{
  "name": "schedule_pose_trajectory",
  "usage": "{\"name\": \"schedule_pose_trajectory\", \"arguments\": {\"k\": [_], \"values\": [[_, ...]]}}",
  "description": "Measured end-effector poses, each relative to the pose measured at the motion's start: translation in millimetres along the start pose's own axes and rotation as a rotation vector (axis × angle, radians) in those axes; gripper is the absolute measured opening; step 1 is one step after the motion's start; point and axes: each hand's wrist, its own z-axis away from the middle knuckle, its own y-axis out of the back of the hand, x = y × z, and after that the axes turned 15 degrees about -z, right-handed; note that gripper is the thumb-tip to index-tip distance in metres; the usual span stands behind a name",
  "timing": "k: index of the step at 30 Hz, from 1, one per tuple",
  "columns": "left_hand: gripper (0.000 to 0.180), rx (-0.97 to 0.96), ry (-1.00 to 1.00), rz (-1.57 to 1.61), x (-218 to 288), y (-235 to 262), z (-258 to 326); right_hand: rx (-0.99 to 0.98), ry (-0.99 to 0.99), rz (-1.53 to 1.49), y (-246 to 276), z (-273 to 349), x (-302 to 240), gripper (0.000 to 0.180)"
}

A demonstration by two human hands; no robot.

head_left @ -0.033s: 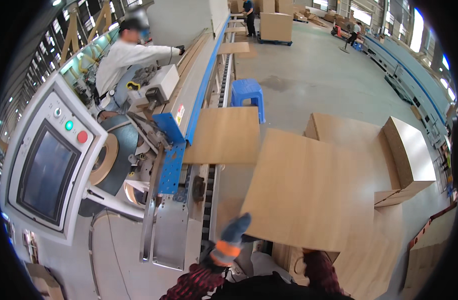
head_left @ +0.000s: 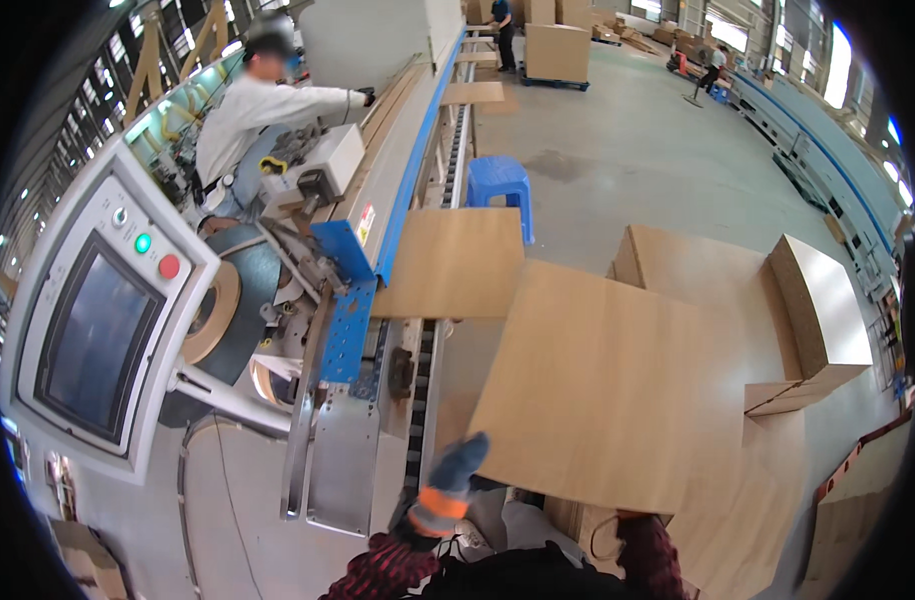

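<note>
A wood-grain board [head_left: 598, 390] is tilted in front of me, its near edge close to my body. My left hand [head_left: 456, 475], in a grey-blue glove with an orange band, is closed on the board's near left corner; the thumb side shows and the other fingers are hidden beneath. My right sleeve [head_left: 648, 555] reaches the near edge farther right, where the board covers the right hand and its fingers. Another wood-grain panel [head_left: 453, 262] lies at the machine's infeed, beside a blue perforated bracket [head_left: 348, 330].
A control panel with a screen [head_left: 96, 335] stands left. Behind the machine a person in white [head_left: 243, 120] reaches along it. A blue stool [head_left: 500, 185] stands beyond the rollers [head_left: 418, 400]. Stacked boards [head_left: 698, 255] and a pale-topped block [head_left: 823, 300] are on the right.
The held board and my left hand have shifted slightly left and toward me. The panel at the infeed has moved slightly away along the machine. The whole view has shifted a little.
</note>
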Motion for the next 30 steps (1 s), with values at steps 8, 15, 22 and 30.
{"name": "schedule_pose_trajectory", "arguments": {"k": [8, 15, 22, 30], "values": [[0.047, 0.267, 0.019, 0.084, -57, 89, 113, 0.096, 0.066, 0.565, -79, 72, -76, 0.053], [0.040, 1.120, -0.137, -0.447, -96, 150, 169, -0.010, -0.112, 0.894, -41, 45, 6, 0.028], [0.060, 1.069, -0.368, -1.388, -80, 116, 148, 0.229, -0.445, 0.559, -29, 26, 110, 0.026], [0.053, 0.773, -0.519, -1.861, -64, 126, 55, 0.252, -0.411, 0.617, -41, -49, 170, 0.037]]}}
